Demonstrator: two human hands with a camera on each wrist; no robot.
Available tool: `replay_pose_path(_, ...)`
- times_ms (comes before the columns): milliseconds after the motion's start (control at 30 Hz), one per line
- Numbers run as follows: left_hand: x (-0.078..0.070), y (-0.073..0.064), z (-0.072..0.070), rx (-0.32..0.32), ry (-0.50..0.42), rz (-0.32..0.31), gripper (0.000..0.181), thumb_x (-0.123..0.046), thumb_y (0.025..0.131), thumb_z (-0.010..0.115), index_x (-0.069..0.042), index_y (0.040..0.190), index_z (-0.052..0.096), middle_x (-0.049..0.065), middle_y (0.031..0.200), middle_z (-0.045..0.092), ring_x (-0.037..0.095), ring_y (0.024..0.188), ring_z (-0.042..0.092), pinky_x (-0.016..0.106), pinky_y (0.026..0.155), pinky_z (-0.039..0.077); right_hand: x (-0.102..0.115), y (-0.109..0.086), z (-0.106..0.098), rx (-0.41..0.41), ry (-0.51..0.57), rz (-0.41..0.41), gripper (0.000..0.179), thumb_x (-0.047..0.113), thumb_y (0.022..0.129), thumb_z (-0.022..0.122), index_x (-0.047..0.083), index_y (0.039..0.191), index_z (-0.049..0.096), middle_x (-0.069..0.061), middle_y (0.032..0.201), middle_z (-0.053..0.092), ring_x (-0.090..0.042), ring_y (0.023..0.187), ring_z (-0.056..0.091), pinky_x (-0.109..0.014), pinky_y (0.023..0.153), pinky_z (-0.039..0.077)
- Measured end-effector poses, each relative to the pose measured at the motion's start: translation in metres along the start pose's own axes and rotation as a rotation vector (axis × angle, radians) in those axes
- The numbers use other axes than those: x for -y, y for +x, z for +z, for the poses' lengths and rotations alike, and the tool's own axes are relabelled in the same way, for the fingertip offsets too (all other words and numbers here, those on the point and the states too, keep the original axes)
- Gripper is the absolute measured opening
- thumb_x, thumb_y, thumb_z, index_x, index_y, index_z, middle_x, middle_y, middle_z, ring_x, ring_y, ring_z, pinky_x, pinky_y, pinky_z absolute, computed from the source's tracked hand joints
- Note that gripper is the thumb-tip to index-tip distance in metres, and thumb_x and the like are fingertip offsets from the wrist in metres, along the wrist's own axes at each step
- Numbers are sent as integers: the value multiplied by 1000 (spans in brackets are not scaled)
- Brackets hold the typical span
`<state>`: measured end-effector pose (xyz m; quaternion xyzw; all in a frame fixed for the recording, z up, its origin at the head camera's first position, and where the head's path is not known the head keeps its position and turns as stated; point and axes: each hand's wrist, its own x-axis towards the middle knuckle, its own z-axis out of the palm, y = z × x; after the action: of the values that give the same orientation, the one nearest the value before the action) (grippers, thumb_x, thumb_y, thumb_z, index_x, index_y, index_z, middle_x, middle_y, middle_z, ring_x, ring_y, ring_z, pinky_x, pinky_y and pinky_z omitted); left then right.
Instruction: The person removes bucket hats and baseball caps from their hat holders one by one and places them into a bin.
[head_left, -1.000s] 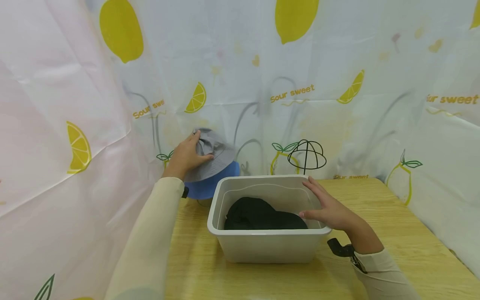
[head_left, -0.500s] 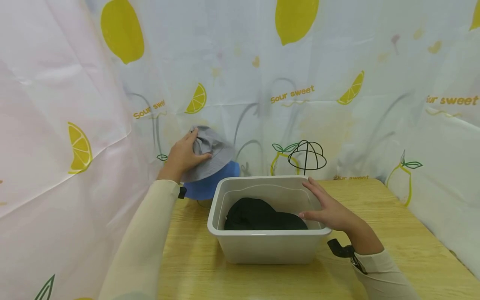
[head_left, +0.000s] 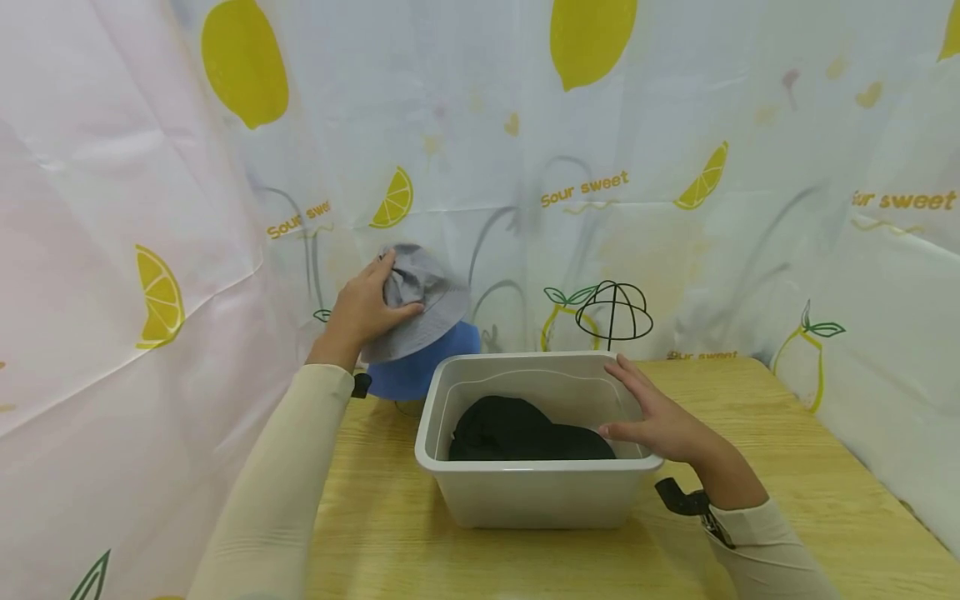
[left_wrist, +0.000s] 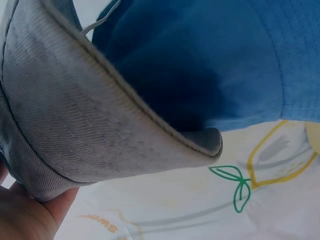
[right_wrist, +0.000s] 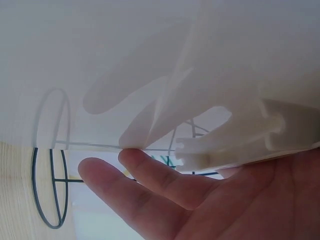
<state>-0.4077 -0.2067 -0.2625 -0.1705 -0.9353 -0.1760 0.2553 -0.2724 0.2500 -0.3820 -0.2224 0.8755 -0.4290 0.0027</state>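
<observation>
In the head view, my left hand (head_left: pixel 362 309) grips a grey bucket hat (head_left: pixel 431 300) by its crown, thumb toward me and fingers behind. The hat is tilted, just above a blue bucket hat (head_left: pixel 427 364) that sits on a stand. Up close in the left wrist view, the grey brim (left_wrist: pixel 90 115) overlaps the blue hat (left_wrist: pixel 215 60); whether they touch is unclear. My right hand (head_left: pixel 663 423) rests over the right rim of a white plastic bin (head_left: pixel 540 496), thumb inside, straight fingers (right_wrist: pixel 135 200) along the outer wall. A dark cap (head_left: pixel 517 429) lies in the bin.
A black wire hat stand (head_left: pixel 613 310) rises behind the bin's right side. The light wooden table (head_left: pixel 765 467) extends to the right. Lemon-printed cloth (head_left: pixel 480 125) hangs along the back and left. Part of the blue hat's stand (head_left: pixel 408 407) shows below its brim.
My left hand has moved slightly up and left, raising the grey hat a little. The blue hat, the bin and my right hand stay in place.
</observation>
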Motion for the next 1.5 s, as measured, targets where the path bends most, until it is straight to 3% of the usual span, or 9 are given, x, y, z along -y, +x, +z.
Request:
replay_pose_path(433, -22, -1, -11, -48, -20, 100, 110, -52, 80, 87, -15, 165, 28, 16, 167, 35, 38, 150, 38, 56, 118, 37, 2, 0, 0, 9, 16, -1, 98, 35, 92, 78, 13, 167, 19, -11, 175, -6, -51, 157, -2, -82, 111, 16)
replay_pose_path(767, -47, -5, -21, -34, -36, 159, 109, -52, 81, 86, -15, 166, 27, 19, 166, 35, 39, 151, 38, 56, 118, 37, 0, 0, -1, 7, 18, -3, 97, 35, 92, 78, 17, 167, 20, -10, 175, -6, -51, 157, -2, -82, 111, 17)
replay_pose_path(967, -60, -7, -23, -49, -51, 226, 110, -53, 80, 87, -12, 164, 30, 20, 164, 38, 37, 150, 40, 53, 118, 39, -1, 0, 0, 10, 25, -21, 95, 33, 93, 78, 20, 167, 20, -10, 175, -7, -51, 157, -3, -82, 110, 17)
replay_pose_path(1300, -80, -9, -24, -85, -123, 317, 108, -51, 78, 89, -11, 163, 35, 17, 161, 43, 32, 148, 44, 49, 118, 40, -1, 0, 0, 13, 21, -33, 93, 33, 94, 76, 21, 167, 20, -11, 175, -7, -51, 157, -5, -83, 110, 16)
replay_pose_path(1500, -88, -11, -25, -80, -199, 324, 107, -48, 76, 91, -11, 161, 38, 14, 161, 44, 27, 147, 45, 45, 118, 40, -2, 0, 0, 12, 27, -41, 93, 32, 94, 77, 20, 167, 20, -11, 175, -7, -51, 157, -5, -84, 110, 14)
